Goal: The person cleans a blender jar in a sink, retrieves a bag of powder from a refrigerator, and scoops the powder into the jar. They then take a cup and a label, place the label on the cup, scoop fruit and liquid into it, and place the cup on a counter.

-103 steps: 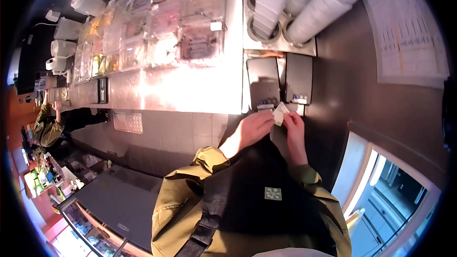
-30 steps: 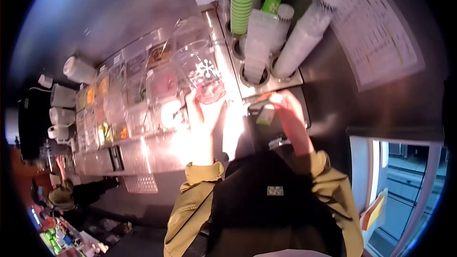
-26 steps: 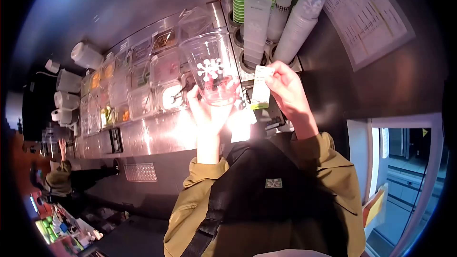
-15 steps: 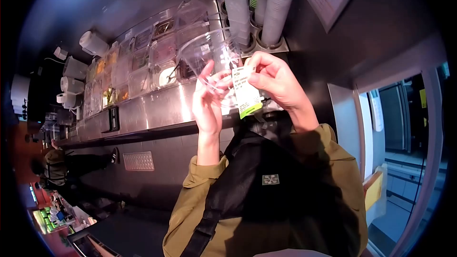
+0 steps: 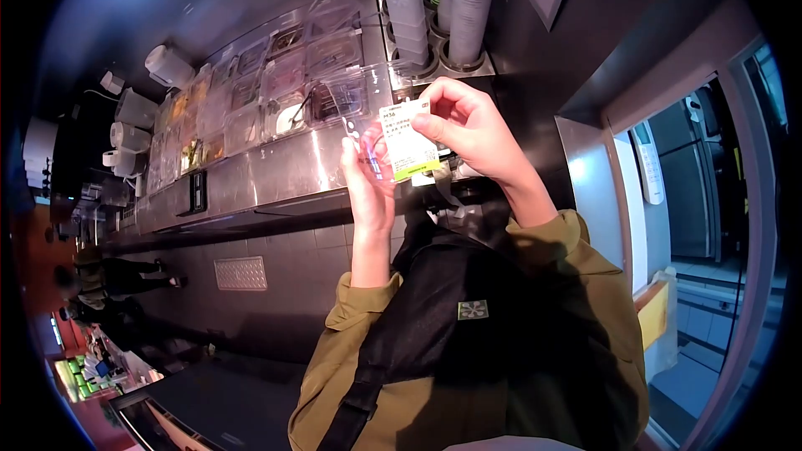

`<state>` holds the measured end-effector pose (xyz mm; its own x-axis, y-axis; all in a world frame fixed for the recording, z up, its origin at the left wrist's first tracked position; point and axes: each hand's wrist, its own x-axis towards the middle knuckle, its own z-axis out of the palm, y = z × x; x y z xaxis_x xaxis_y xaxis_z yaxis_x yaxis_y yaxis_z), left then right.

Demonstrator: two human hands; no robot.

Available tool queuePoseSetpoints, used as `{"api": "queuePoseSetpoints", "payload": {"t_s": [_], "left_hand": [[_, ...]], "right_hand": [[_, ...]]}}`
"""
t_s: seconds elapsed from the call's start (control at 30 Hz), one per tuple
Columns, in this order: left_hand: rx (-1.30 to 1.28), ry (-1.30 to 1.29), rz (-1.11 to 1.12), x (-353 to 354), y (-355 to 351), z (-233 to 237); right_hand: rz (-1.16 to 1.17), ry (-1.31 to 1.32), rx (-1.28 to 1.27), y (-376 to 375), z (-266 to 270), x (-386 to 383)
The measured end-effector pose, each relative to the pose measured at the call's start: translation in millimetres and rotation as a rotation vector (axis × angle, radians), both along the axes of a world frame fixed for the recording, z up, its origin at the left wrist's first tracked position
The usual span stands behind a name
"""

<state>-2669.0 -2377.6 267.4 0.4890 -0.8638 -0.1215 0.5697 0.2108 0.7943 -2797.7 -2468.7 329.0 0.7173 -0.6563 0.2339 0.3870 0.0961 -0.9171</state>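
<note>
In my left hand [image 5: 369,188] is a clear plastic cup [image 5: 355,100], tilted, with the fingers wrapped round its side. My right hand [image 5: 468,129] pinches the upper right edge of a white label [image 5: 405,135] with black print and a green strip at the bottom. The label lies over the right side of the cup; whether it sticks to the cup I cannot tell. Both hands are above the front edge of the steel counter [image 5: 276,175].
Lidded clear containers [image 5: 284,75] of food line the counter. Stacked cups [image 5: 470,21] stand in round holders at the back. A black device [image 5: 194,194] sits at the counter's edge. Another person [image 5: 100,280] is at the far left. A doorway opens at right.
The label has moved left across the cup and now faces the camera more squarely. The cup and my left hand have turned slightly. The view has shifted a little.
</note>
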Motion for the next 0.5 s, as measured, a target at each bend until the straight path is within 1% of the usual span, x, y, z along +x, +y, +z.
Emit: {"api": "queuePoseSetpoints", "payload": {"t_s": [0.1,0.17,0.23,0.27,0.3,0.33,0.37,0.4,0.43,0.47,0.5], "left_hand": [[0.013,-0.032,0.038,-4.8,-1.0,4.2],[0.006,-0.038,0.049,-8.0,-0.1,9.3],[0.056,-0.307,0.249,-1.7,1.6,-3.6],[0.021,-0.451,0.294,-3.6,-1.3,-4.4],[-0.012,-0.591,0.349,-5.6,-6.7,-5.9],[-0.009,-0.686,0.453,-18.7,-8.0,-0.3],[-0.055,-0.912,0.499,-19.6,-11.0,-4.2],[-0.066,-1.033,0.408,-5.1,-8.8,-19.9],[-0.039,-1.049,0.449,-10.2,-9.4,-25.9],[-0.166,-0.711,0.314,-29.5,-16.1,-15.6],[-0.008,-0.692,0.345,-21.5,-11.0,-26.1]], "right_hand": [[-0.072,0.052,-0.068,-1.8,-11.6,5.4],[-0.189,0.096,-0.218,-2.4,-16.6,11.2],[-0.339,0.166,-0.373,-2.5,-19.6,16.0],[-0.441,0.205,-0.4,-2.4,-28.1,24.1],[-0.482,0.124,-0.266,5.2,-31.1,29.7],[-0.582,0.112,-0.169,14.8,-31.4,38.0],[-0.838,0.094,-0.52,13.6,-40.4,41.8],[-0.99,0.011,-0.643,14.2,-40.7,48.0],[-0.733,-0.072,-0.293,25.2,-59.4,65.4],[-0.149,-0.099,0.181,31.7,-31.1,33.2],[-0.211,0.006,0.217,29.0,-29.1,24.6]]}}
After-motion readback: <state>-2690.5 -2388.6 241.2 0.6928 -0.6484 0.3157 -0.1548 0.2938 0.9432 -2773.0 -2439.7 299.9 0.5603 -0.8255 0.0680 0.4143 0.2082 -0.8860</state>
